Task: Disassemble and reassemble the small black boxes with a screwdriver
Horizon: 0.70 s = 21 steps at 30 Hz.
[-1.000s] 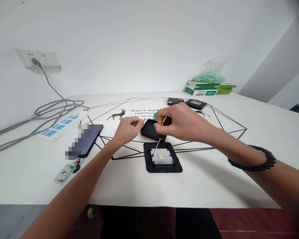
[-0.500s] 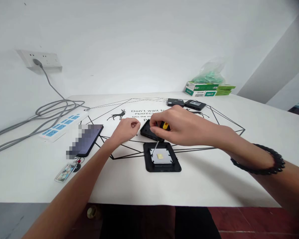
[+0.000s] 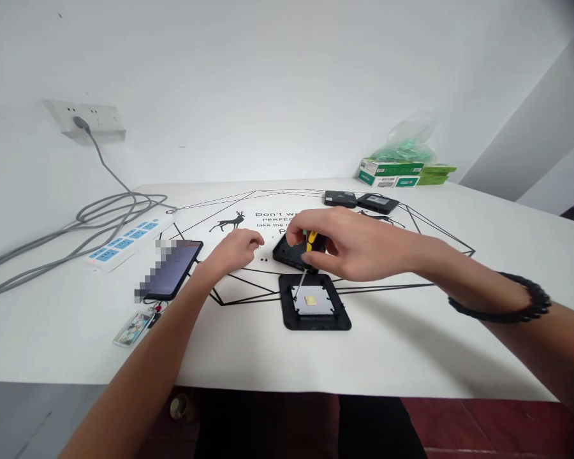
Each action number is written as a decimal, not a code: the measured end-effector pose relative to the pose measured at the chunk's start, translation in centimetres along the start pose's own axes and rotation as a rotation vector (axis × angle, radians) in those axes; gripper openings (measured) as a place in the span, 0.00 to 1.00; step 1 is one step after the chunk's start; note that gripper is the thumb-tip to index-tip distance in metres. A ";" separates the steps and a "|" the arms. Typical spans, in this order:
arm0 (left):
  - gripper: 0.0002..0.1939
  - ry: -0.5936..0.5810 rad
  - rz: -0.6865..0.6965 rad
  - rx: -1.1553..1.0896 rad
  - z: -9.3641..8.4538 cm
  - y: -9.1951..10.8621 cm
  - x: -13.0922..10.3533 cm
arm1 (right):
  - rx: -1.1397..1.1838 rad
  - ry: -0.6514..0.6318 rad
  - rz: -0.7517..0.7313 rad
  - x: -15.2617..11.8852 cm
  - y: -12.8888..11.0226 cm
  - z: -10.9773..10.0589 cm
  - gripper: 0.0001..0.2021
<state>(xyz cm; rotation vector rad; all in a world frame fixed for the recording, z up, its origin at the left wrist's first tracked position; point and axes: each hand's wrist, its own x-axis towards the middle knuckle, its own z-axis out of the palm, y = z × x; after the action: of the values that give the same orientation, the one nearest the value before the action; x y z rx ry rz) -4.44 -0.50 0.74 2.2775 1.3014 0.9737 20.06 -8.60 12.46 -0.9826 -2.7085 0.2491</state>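
Observation:
My right hand [image 3: 351, 245] is closed round a screwdriver with a yellow and black handle [image 3: 311, 240]. The screwdriver's thin metal shaft slants down, and its tip rests at the left edge of a silver plate [image 3: 323, 307] with a pale yellow pad [image 3: 310, 300]. That plate sits inside a black square housing [image 3: 287, 319] on the table. Behind it lies another black casing part [image 3: 287, 255], partly covered by my right hand. My left hand [image 3: 234, 248] is loosely curled with fingertips apart, with nothing visible in it. Just beside it on the table are tiny dark screws [image 3: 263, 259].
A phone [image 3: 179, 271] with a keychain charm [image 3: 132, 328] lies on the left, near a power strip [image 3: 129, 243] and a coiled grey cable [image 3: 112, 213]. Two black devices [image 3: 340, 198] and green-white boxes [image 3: 392, 168] with a plastic bag stand at the back right.
My left thumb and fingertips have parted from a pinch, and the hand has drawn slightly left. My right hand has tilted, showing more of the screwdriver handle. The view has shifted a little.

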 end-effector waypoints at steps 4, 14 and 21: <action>0.13 -0.055 -0.002 0.031 -0.1 -0.4 -0.1 | 0.004 0.023 -0.025 -0.1 -0.1 0.1 0.04; 0.21 -0.309 -0.131 0.434 -1.5 0.8 -0.5 | 0.070 -0.018 -0.047 0.0 -0.5 0.2 0.06; 0.22 -0.338 -0.139 0.480 -1.5 1.5 -0.6 | 0.067 -0.049 -0.032 0.1 -0.5 0.0 0.04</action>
<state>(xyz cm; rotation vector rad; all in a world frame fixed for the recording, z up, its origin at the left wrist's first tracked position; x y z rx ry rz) -4.79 -1.83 2.46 2.4982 1.6369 0.2213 19.67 -8.92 12.56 -0.9256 -2.7380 0.3597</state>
